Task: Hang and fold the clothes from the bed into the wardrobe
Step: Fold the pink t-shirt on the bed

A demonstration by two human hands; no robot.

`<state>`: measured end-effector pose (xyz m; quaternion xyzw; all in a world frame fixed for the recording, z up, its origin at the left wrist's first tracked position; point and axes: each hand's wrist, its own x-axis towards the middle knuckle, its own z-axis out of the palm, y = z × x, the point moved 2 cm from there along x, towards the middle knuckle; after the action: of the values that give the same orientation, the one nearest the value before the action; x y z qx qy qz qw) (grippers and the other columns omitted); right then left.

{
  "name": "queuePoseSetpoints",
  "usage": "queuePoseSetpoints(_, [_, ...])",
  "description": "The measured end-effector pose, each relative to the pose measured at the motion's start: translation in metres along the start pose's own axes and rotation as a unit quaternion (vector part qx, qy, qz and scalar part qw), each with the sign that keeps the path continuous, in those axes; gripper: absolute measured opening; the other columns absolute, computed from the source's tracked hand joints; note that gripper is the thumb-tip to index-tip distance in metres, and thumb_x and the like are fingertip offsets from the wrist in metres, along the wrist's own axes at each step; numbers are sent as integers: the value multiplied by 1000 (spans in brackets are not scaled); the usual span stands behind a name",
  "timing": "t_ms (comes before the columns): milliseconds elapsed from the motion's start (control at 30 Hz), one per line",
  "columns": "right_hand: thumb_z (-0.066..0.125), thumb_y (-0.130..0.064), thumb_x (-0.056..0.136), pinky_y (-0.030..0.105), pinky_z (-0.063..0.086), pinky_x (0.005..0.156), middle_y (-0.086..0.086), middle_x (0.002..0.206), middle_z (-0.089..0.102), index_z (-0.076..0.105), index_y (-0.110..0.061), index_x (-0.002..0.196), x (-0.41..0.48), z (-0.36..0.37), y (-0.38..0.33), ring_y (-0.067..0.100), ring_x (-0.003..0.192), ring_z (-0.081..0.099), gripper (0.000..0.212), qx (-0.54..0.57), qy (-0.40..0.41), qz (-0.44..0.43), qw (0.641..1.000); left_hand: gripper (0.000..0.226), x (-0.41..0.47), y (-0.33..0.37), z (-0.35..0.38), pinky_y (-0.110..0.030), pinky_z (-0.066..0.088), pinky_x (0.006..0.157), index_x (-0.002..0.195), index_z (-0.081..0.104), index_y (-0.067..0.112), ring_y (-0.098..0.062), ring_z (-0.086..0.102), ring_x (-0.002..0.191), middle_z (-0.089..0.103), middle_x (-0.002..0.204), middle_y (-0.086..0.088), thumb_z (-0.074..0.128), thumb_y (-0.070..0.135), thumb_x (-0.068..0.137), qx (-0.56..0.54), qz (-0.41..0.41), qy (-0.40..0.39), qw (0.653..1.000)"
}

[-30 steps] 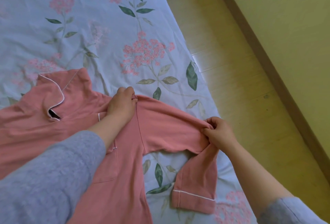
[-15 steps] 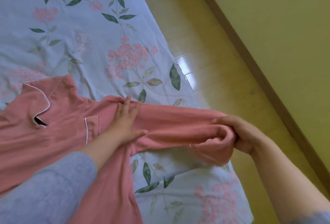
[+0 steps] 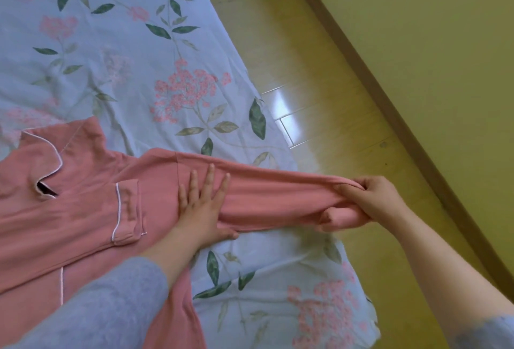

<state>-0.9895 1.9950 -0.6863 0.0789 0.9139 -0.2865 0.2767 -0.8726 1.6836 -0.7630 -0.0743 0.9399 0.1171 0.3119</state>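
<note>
Pressing the left hand (image 3: 201,206), fingers straight, onto the pink white-piped pyjama shirt (image 3: 83,226) lying at nine o'clock on the pale-blue floral bedsheet (image 3: 125,56). Clenching the right hand (image 3: 370,201) round its bunched sleeve end (image 3: 338,216), holding it taut toward three o'clock. Showing a flat piped chest pocket (image 3: 128,209) at the left hand's nine o'clock.

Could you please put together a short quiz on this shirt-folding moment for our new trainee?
1. True or false: the left hand lies flat, fingers straight, on the pink shirt.
2. What does the right hand grip? A) the collar B) the sleeve end C) the bed sheet
3. Fill in: the shirt's chest pocket is edged with ____ piping.
Key: 1 true; 2 B; 3 white.
</note>
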Motion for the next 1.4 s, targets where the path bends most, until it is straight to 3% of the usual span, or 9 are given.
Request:
queuePoseSetpoints(133, [73, -42, 78, 31, 31, 50, -4, 56, 54, 55, -18, 61, -5, -21, 3, 16, 59, 50, 34, -172, 10, -70, 982, 141, 10, 3, -1, -62, -13, 111, 130, -43, 46, -40, -41, 135, -56, 140, 4, 68, 81, 50, 9, -20, -35, 999])
queuePoseSetpoints(300, [67, -38, 77, 25, 28, 46, -2, 52, 50, 52, -15, 56, -18, -40, 21, 19, 54, 48, 35, -272, 22, 1, 962, 140, 12, 3, -12, -62, -8, 113, 137, -34, 49, -40, -35, 139, -52, 143, 4, 63, 89, 44, 24, -24, -74, 997])
queuePoseSetpoints(433, [71, -30, 82, 27, 45, 58, 7, 61, 65, 70, -7, 67, -37, -53, 32, 21, 62, 60, 28, 16, -22, 53, 998, 106, -3, 17, -23, -54, 1, 117, 150, -2, 50, -33, -18, 147, -31, 158, 7, 57, 82, 67, 5, 36, -51, 998])
queuePoseSetpoints(500, [70, -28, 86, 31, 48, 65, 12, 70, 68, 70, -7, 73, -48, -55, 25, 22, 67, 63, 25, 166, -47, 62, 983, 88, -16, 29, -25, -48, 8, 121, 153, 12, 42, -27, -4, 150, -14, 163, 5, 54, 70, 81, -23, 70, -8, 997])
queuePoseSetpoints(667, [61, -28, 93, 23, 54, 54, 12, 81, 73, 74, -6, 94, -70, -58, -14, 18, 65, 69, 25, 346, -162, 87, 920, 59, -53, 41, -31, -31, 18, 118, 147, 38, 22, -23, 23, 145, 25, 158, -9, 59, 36, 94, -177, 84, 103, 975])
queuePoseSetpoints(933, [64, -21, 89, 27, 53, 60, 13, 81, 69, 70, 2, 99, -104, -6, -114, 19, 68, 65, 25, 336, -190, 34, 922, 51, -113, -45, -46, -29, 15, 117, 142, 46, 14, -24, 29, 143, 32, 153, -12, 58, 24, 94, -200, 26, 127, 971])
queuePoseSetpoints(1100, [65, -19, 88, 27, 50, 54, 11, 70, 62, 68, -3, 85, -132, 51, -181, 19, 59, 59, 17, 335, -208, 9, 919, 46, -166, -117, -50, -28, 30, 109, 134, 55, 12, -25, 41, 135, 42, 145, -11, 64, 19, 90, -243, -13, 170, 955])
queuePoseSetpoints(1267, [63, -17, 89, 38, 37, 66, 15, 82, 46, 61, -7, 89, -169, 116, -258, 28, 74, 47, 10, 295, -235, -27, 926, 48, -222, -193, -39, -27, 26, 112, 138, 50, 13, -23, 36, 139, 37, 150, -11, 62, 22, 92, -257, -51, 178, 949])
queuePoseSetpoints(1400, [61, -11, 91, 21, 37, 40, 3, 56, 44, 62, -12, 68, -193, 185, -321, 12, 48, 45, 24, 271, -255, -56, 927, 47, -263, -253, -32, -26, 27, 112, 138, 50, 9, -24, 40, 136, 42, 145, -12, 62, 20, 93, -281, -80, 194, 937])
